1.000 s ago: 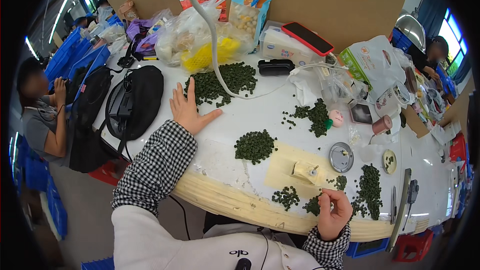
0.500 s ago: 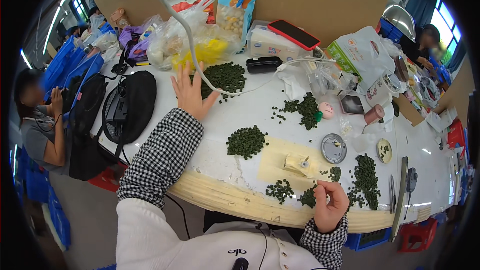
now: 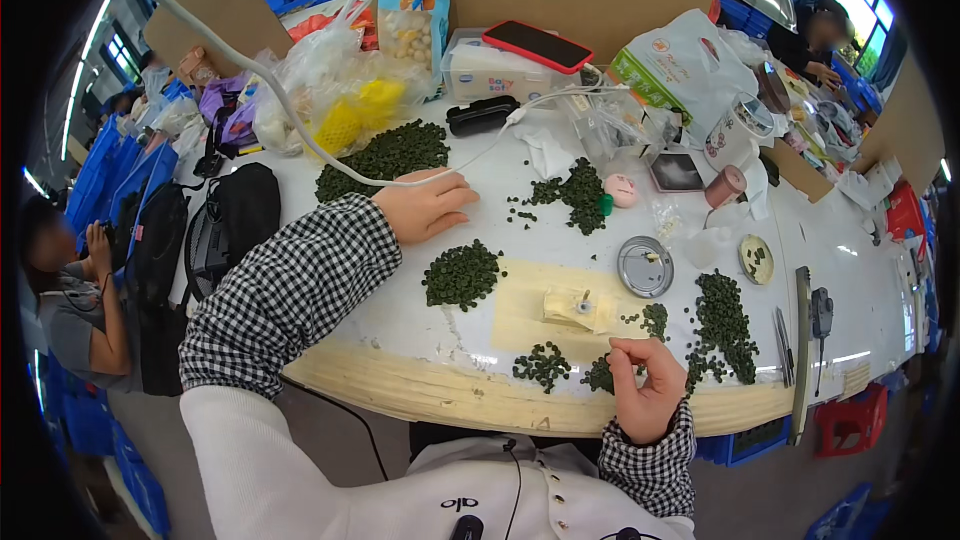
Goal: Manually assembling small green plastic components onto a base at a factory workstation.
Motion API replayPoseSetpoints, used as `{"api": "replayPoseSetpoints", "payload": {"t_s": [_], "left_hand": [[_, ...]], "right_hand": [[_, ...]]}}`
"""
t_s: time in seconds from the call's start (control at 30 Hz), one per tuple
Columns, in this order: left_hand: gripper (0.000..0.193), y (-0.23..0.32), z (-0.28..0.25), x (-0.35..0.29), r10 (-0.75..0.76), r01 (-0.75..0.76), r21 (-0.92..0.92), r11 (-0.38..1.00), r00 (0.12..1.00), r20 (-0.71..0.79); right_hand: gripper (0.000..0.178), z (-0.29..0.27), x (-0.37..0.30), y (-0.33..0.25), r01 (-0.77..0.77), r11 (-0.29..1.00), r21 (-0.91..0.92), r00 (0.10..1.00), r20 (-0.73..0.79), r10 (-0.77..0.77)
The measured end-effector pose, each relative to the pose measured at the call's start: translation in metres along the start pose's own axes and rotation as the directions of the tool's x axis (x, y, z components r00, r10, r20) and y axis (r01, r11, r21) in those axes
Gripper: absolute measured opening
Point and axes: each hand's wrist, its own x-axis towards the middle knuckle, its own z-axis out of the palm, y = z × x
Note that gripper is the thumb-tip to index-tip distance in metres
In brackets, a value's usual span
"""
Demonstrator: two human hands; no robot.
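Note:
My left hand rests on the white table at the front edge of a large pile of small dark-green pieces, its fingers stretched toward the right. A rounder pile of the same pieces lies just in front of it. Close to the table's front edge, my right hand is closed with thumb and fingertips drawn together; whatever they hold is too small or hidden. Beside those fingertips lies a small heap of green pieces. A pale-yellow block with a metal pin stands on a yellowish patch to the hand's upper left.
Further green heaps lie at the right and beyond the block. A round metal lid, tweezers and a pink spool are there too. A white cable hangs across the left. Behind stand bags and a phone.
My left hand has come off the large pile toward me, its fingers swinging from pointing away to pointing right. My right hand stays by the small heap. The whole view has shifted.

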Motion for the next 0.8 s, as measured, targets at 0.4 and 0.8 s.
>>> {"api": "replayPoseSetpoints", "payload": {"t_s": [0.4, 0.8], "left_hand": [[0.035, -0.038, 0.020, 0.102, -0.048, 0.054, -0.228, 0.972, 0.998, 0.032], [0.038, -0.020, 0.022, 0.140, -0.229, 0.163, -0.434, 0.886, 0.968, -0.104]], "right_hand": [[0.011, -0.003, 0.002, 0.002, -0.020, 1.000, 0.023, 1.000, -0.004, 0.020], [0.012, -0.006, 0.005, 0.000, -0.007, 1.000, 0.009, 1.000, 0.013, 0.007]]}}
